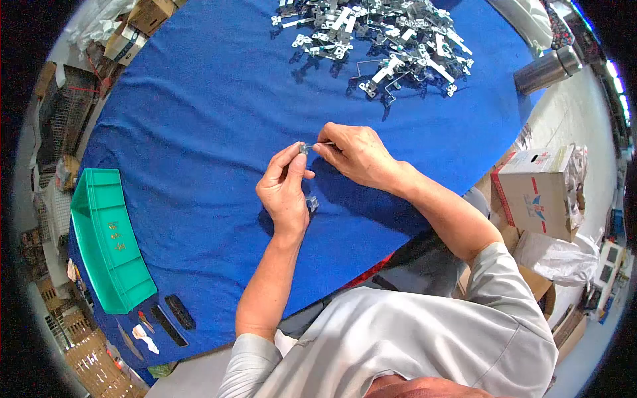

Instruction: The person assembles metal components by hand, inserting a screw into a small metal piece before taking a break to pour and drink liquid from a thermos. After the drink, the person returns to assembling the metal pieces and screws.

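My left hand is closed, with thumb and fingertips pinching a small metal part above the blue cloth. Close to it on the right, my right hand is closed in a pinch. A thin metal piece, like a rod or wire, runs from its fingertips to the small part; its exact kind is too small to make out. Beside my left wrist, another small shiny piece lies on the cloth, partly hidden by the hand.
Shiny metal brackets form a heap at the table's far side. A green tray with small brownish bits sits at left, near two black strip-like objects. At right are a steel bottle and a cardboard box.
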Demonstrator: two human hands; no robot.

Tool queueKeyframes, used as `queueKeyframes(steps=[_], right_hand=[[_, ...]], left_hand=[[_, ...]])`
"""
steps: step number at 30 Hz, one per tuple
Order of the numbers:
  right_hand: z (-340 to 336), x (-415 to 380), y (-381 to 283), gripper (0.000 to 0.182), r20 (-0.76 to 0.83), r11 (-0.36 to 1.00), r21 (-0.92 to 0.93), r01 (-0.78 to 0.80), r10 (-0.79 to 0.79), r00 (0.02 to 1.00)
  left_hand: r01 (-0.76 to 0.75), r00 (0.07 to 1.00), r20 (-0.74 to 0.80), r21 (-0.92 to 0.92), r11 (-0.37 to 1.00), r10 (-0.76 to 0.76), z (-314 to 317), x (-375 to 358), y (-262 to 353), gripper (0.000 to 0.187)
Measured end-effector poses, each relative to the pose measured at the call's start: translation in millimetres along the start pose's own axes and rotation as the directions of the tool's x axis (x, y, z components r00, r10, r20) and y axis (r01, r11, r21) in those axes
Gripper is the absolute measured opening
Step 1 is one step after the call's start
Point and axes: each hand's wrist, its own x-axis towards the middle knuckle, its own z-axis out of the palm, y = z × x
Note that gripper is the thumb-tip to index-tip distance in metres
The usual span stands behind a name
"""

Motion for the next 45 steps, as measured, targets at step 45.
queueKeyframes(steps=[45], right_hand=[[8, 1, 6, 0.02, -0.032, 0.999, 0.036, 0.04, -0.039, 0.999]], left_hand=[[-0.016, 1.0, 0.002, 0.004, 1.0, 0.016, 0, 0, -1, 0.02]])
